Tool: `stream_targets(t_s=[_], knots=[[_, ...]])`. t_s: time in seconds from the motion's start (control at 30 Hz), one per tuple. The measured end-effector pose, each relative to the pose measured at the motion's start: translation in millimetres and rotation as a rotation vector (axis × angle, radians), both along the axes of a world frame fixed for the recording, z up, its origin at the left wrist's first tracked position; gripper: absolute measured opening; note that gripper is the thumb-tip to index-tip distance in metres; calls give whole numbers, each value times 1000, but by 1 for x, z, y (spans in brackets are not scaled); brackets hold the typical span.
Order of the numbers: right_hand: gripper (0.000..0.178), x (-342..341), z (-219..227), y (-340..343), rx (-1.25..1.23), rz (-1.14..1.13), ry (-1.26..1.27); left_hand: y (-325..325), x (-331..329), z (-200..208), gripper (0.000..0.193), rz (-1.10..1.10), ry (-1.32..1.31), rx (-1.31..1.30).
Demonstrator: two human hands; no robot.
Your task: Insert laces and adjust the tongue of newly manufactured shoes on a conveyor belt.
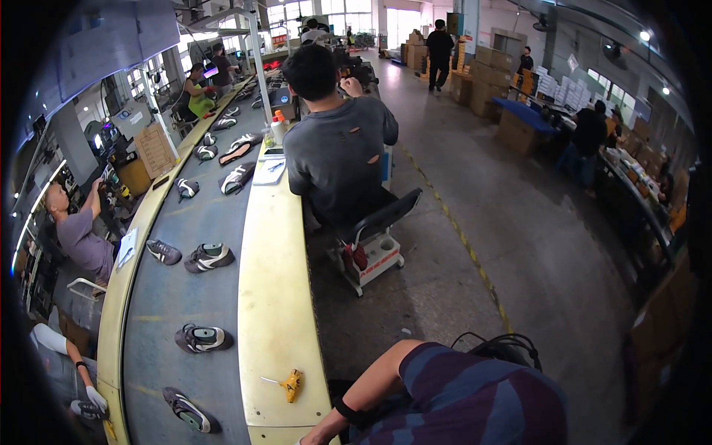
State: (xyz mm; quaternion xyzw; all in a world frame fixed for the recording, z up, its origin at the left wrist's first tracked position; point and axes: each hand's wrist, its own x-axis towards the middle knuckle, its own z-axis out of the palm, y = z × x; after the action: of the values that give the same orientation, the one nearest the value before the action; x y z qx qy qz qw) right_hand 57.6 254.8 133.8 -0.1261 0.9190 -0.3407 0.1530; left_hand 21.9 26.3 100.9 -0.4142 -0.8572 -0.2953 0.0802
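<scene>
Currently, your right forearm [374, 382] reaches in from the lower right, a black band [347, 410] around it, and only a sliver of your right hand [302, 441] shows at the lower edge. You cannot tell from this view whether that hand is clenched, released or grasping something; your left hand is out of sight.

Nearest to your right hand, a yellow tool [293, 385] with a thin pale shaft lies on the cream ledge [274, 297], its shaft pointing toward the belt [159, 297]. On that belt, just beyond the ledge, you have a dark shoe [190, 410] with a pale stripe lying at a slant, and another striped shoe [204, 339] farther up; more shoes trail into the distance.

Across the belt, at lower left, a co-worker's white-gloved hand [96, 398] touches a shoe [87, 409]. Ahead of you, a person in a dark grey top [337, 141] sits beside the ledge.
</scene>
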Motion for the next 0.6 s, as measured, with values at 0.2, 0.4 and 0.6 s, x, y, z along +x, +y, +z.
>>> stream_targets(t_s=[0.2, 0.4, 0.6], knots=[[34, -2, 5, 4, -4, -22, 22, -6, -4, -16, 17, 32, 56, 73], [33, 16, 30, 25, -7, -46, 45, -10, -1, -15, 26, 96, -72, -2], [31, -31, 0, -1, -15, -72, 62, -6, 3, -6, 25, 94, -85, -1]])
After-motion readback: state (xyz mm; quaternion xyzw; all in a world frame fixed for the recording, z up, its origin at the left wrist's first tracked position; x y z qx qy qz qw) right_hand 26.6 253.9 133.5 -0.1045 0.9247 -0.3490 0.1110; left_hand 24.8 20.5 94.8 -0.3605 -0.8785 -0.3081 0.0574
